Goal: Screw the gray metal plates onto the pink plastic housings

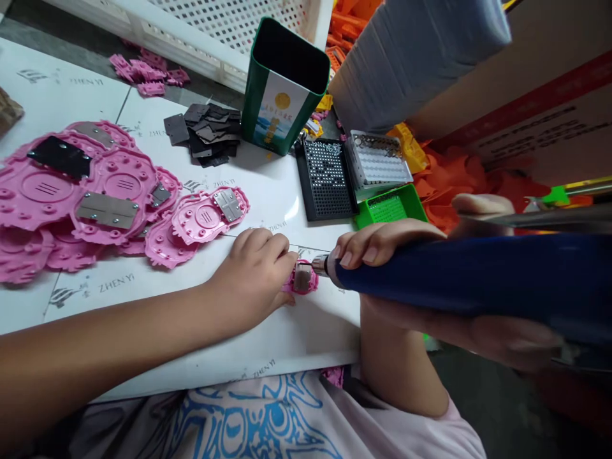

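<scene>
My left hand (253, 274) is closed on a small pink plastic part (315, 284), pressing it against the white table. On the part lies a grey metal plate (303, 278). My right hand (392, 241) wraps around a blue electric screwdriver (468, 271), held nearly level from the right. Its thin bit reaches the upper edge of the plate; whether a screw sits under the tip is too small to tell. Left of my left hand, pink plastic housings (119, 178) are heaped, several with screwed-on metal plates.
Black plates (210, 131) lie piled beside a green tin (272, 95). A black screw tray (327, 178), a clear box (377, 159) and a green tray (394, 207) stand behind my right hand. A white crate (215, 64) lines the back; the table edge (229, 376) is at my body.
</scene>
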`<state>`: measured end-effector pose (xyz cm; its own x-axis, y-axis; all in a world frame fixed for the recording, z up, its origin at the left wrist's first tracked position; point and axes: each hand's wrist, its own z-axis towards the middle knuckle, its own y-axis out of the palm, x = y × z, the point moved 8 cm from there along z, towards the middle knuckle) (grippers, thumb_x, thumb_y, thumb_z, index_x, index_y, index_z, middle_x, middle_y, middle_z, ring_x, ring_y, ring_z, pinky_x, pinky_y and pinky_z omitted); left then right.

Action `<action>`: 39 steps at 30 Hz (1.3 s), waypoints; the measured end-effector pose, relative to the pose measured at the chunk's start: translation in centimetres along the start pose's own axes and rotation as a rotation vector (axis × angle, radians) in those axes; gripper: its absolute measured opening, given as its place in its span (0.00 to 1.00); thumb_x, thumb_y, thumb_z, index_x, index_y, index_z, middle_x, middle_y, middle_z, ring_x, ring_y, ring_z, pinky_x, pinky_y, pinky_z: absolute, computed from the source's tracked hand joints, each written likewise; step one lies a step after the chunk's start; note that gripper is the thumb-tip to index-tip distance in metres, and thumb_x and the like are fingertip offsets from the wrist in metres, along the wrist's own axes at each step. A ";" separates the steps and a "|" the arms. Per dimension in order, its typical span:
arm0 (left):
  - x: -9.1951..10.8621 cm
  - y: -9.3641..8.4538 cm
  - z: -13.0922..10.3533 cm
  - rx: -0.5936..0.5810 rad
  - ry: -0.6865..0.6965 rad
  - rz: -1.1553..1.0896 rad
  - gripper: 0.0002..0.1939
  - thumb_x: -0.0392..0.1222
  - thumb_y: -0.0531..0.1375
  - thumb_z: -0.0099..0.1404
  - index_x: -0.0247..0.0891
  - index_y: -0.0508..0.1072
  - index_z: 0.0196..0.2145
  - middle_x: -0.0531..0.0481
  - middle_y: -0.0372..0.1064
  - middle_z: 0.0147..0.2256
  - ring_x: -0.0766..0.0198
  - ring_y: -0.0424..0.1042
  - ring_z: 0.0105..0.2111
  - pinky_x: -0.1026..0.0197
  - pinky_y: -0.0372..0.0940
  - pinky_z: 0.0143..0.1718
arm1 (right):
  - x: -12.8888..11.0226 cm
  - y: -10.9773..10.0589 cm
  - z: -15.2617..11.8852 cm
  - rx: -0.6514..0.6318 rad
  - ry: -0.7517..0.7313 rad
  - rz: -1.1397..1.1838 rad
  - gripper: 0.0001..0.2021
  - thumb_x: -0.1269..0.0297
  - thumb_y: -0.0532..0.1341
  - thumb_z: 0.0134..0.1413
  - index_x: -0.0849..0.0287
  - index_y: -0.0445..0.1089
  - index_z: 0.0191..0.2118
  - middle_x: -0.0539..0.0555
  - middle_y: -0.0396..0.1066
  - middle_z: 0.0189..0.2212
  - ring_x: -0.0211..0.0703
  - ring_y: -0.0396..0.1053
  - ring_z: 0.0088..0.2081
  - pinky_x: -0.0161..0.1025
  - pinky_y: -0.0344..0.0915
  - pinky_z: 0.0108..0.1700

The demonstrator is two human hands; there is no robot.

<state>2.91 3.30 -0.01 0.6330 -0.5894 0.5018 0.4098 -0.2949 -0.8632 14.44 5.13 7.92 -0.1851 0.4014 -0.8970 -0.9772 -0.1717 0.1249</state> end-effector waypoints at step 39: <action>-9.4 -14.0 -9.4 0.355 -0.753 0.370 0.20 0.49 0.67 0.59 0.45 0.73 0.48 0.47 0.68 0.47 0.49 0.63 0.51 0.47 0.56 0.54 | -0.1 -4.1 1.2 0.330 0.089 0.218 0.23 0.44 0.70 0.34 0.50 0.73 0.38 0.51 0.73 0.18 0.45 0.69 0.20 0.43 0.69 0.24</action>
<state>-14.92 5.92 6.86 0.9748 0.0832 0.2069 0.1944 0.1374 -0.9713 18.34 6.83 8.01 -0.3962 0.3060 -0.8657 -0.8995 0.0599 0.4328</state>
